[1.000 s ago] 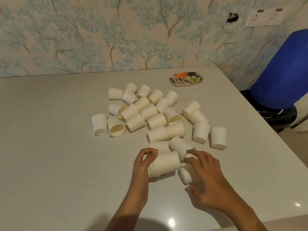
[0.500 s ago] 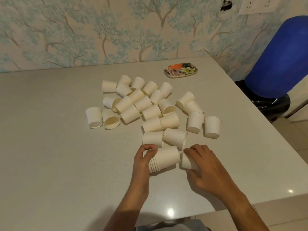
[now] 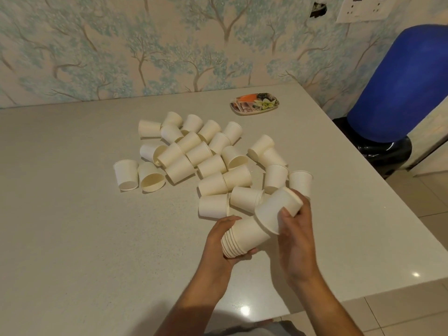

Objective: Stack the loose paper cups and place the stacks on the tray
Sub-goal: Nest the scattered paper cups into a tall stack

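Note:
Several loose white paper cups lie scattered on the pale table, most on their sides. My left hand grips a stack of nested cups by its rim end, tilted and lifted off the table. My right hand holds a single cup, its open mouth at the closed end of the stack. A small patterned tray rests at the far side of the table, well beyond the cups.
The table's right edge runs close to my right hand, with tiled floor below. A blue rounded container on a black base stands to the right. Wallpapered wall lies behind the table.
My right hand has picked a cup up off the table and brought it to the end of the stack. My left hand has lifted and tilted the stack.

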